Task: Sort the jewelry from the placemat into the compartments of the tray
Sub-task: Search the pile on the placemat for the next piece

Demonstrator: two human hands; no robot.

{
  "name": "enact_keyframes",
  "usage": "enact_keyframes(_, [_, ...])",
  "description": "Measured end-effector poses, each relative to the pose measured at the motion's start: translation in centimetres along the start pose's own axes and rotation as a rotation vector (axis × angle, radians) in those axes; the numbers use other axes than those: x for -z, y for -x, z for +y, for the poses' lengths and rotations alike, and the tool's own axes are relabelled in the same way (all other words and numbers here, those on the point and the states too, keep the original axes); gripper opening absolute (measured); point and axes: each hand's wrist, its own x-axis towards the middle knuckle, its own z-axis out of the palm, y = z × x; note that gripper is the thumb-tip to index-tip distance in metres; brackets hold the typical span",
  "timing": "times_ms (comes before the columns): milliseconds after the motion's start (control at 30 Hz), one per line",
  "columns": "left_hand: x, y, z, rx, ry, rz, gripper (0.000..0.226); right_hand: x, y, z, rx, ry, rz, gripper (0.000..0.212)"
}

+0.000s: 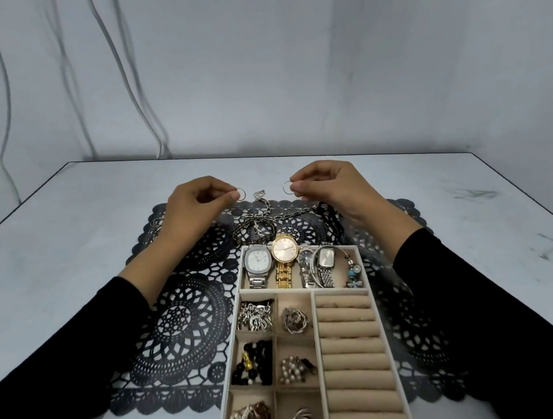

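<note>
Our left hand [195,208] and right hand [333,187] hover over the far edge of the mat [178,324], beyond the tray [346,322]. Loose chains [268,214] lie between them. Each pinches a thin hoop: left hoop [241,194], right hoop [287,188]. We should lift clear of the chains, keep the pair together, and lower both into one free compartment.

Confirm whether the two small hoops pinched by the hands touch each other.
Apart: head view shows a wide gap between the left hoop and right hoop.
</note>
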Motion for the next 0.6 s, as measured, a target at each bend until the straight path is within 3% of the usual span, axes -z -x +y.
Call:
enact_keyframes(167, [0.0,2.4,1.8,0.020,0.068,0.020,0.020,0.6,3.7,-1.2,-0.035,-0.063,0.004,0.019])
enact_keyframes(600, [0.0,9.7,5.6,-0.004,0.102,-0.051,0.018,1.7,12.6,-3.6,-0.021,-0.151,0.052,0.019])
